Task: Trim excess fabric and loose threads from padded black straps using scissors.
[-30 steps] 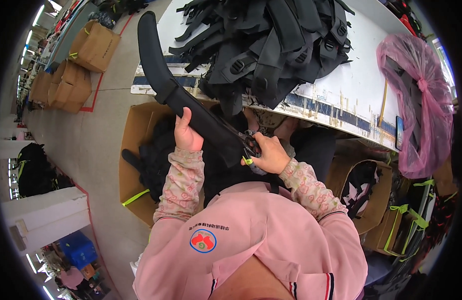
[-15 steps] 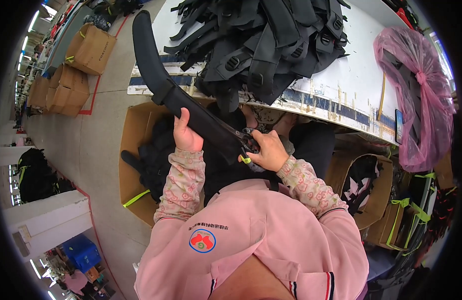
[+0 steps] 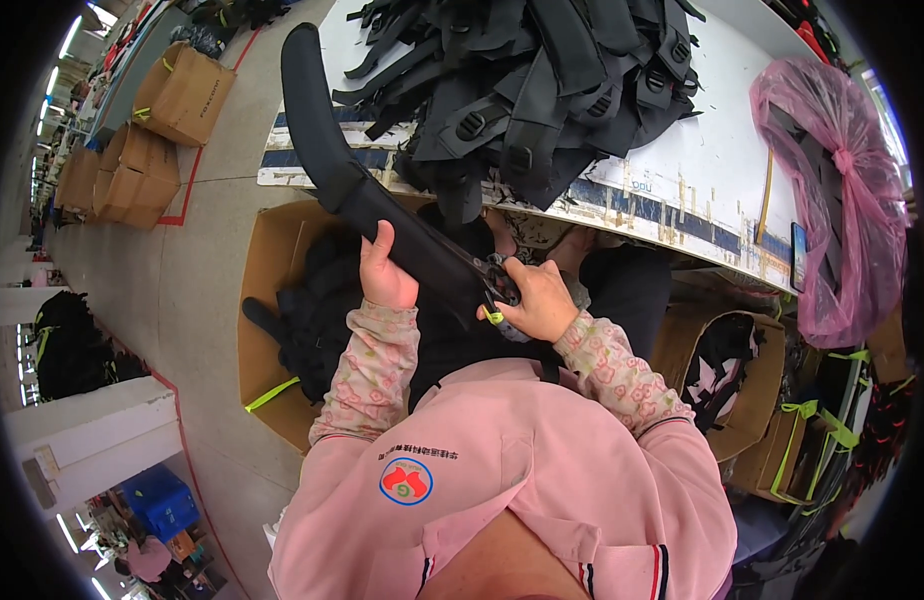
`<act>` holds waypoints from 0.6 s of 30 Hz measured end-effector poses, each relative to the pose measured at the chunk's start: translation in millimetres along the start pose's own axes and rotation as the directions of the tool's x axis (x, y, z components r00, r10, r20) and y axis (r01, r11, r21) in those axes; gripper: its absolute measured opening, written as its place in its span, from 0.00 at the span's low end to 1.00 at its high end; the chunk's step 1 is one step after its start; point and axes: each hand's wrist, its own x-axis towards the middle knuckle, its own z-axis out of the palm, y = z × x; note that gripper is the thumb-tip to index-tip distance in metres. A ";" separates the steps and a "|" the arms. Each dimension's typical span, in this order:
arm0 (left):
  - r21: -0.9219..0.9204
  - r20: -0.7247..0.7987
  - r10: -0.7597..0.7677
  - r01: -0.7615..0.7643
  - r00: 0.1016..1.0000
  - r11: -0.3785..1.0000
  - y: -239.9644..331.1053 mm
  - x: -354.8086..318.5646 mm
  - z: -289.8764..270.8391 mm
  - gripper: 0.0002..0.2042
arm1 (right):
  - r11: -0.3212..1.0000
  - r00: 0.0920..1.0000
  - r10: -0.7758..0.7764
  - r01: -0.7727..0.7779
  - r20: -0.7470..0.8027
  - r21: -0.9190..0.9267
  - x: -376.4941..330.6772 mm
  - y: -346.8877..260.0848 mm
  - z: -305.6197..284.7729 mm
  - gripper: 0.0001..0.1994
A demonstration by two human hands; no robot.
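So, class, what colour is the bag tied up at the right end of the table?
Pink, see-through plastic bag, clearest in the head view.

A heap of black straps [image 3: 542, 90] covers the far white table [image 3: 722, 170], a pink plastic bag [image 3: 832, 200] hangs at the right (knotted near its top), and brown cardboard boxes [image 3: 152, 140] stand on the floor at the far left.
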 end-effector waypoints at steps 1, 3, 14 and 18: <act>0.003 -0.005 0.007 -0.007 1.000 1.000 -1.3 -1.1 0.9 0.18 | 1.000 1.000 -0.012 0.012 -0.012 -0.008 0.4 2.2 1.6 0.23; 0.005 -0.013 0.016 -0.016 1.000 1.000 -1.7 -2.6 0.0 0.19 | 1.000 0.999 -0.025 0.024 -0.022 -0.015 0.2 2.5 2.1 0.23; 0.005 -0.029 0.023 -0.023 0.999 1.000 -9.3 -2.4 4.7 0.17 | 0.999 0.999 0.033 -0.033 0.011 -0.029 -0.3 8.3 3.7 0.27; 0.029 -0.027 0.043 -0.042 0.999 0.999 -5.0 -8.0 7.9 0.17 | 1.000 1.000 -0.006 0.006 0.006 0.030 12.9 -1.9 4.9 0.28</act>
